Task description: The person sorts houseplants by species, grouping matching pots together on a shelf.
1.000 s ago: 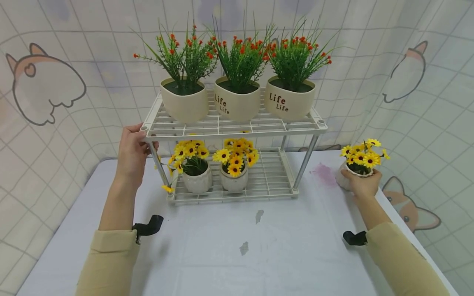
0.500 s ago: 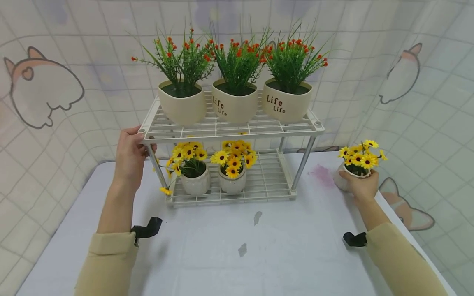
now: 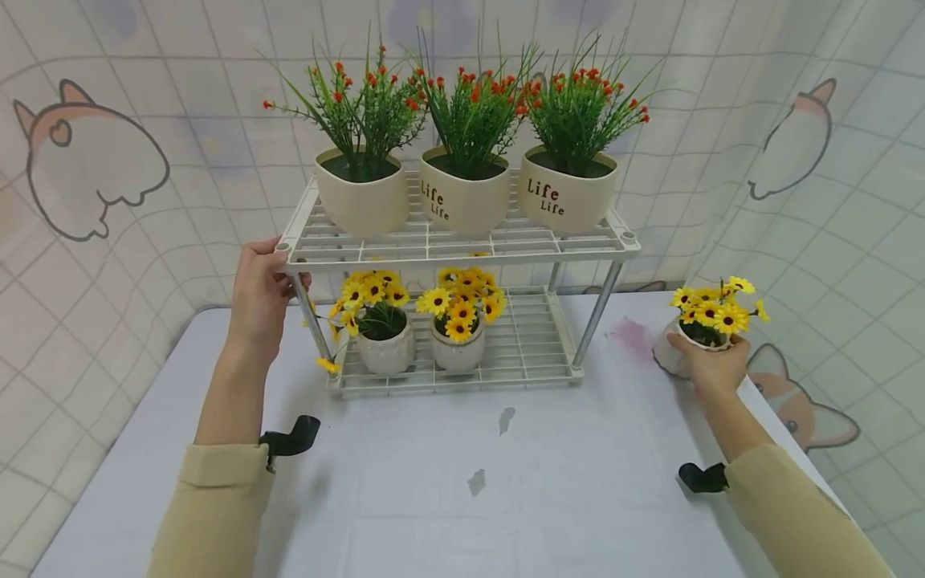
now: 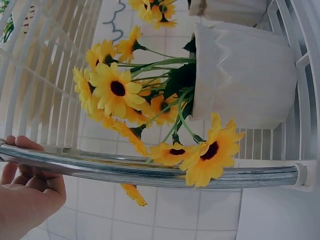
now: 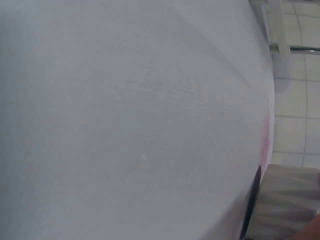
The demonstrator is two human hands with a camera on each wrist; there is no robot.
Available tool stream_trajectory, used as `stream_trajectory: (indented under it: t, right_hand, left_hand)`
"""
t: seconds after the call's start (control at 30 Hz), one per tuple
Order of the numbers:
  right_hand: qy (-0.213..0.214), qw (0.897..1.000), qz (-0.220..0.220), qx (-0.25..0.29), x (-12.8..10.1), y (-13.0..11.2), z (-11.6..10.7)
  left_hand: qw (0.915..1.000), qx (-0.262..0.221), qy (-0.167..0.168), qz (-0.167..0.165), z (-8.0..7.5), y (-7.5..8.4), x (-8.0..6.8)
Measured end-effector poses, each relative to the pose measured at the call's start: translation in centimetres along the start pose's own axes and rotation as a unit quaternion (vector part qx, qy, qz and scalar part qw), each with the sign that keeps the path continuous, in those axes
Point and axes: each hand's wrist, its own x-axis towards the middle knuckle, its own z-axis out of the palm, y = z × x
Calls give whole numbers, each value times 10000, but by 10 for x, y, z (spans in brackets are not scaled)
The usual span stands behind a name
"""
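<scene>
At the left front corner of a white two-tier wire shelf rack (image 3: 462,261), my left hand (image 3: 258,301) grips the top of the metal post (image 4: 150,172), fingers curled round it. Far to the right, my right hand (image 3: 714,365) holds a small white flowerpot (image 3: 668,349) of yellow artificial daisies (image 3: 715,309) by its rim. This pot leans a little, and a dark shadow shows at its base in the right wrist view. Two similar pots stand on the lower tier: a left one (image 3: 388,352) and a middle one (image 3: 458,349).
Three larger cream planters (image 3: 466,197) with red-flowered green plants line the upper tier. The lower tier has bare wire (image 3: 531,337) at its right end. A white cloth (image 3: 405,482) covers the table, with a pink stain (image 3: 631,339) near the held pot. Tiled-pattern curtain surrounds it.
My right hand and the daisy pot have shifted slightly to the right, and the pot tips a bit more. My left hand keeps its hold on the rack, which stays put.
</scene>
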Motion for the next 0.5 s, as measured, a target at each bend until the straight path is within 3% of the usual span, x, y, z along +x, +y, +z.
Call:
stream_trajectory:
  t: [0.23,0.5]
  right_hand:
    - [-354,9984,-430,31,-22,-4,-4]
    - [-846,9917,-965,54,-64,-12,-6]
  left_hand:
    - [10000,59,-2,-20,2,0,1]
    - [9999,149,49,-41,2,-1,0]
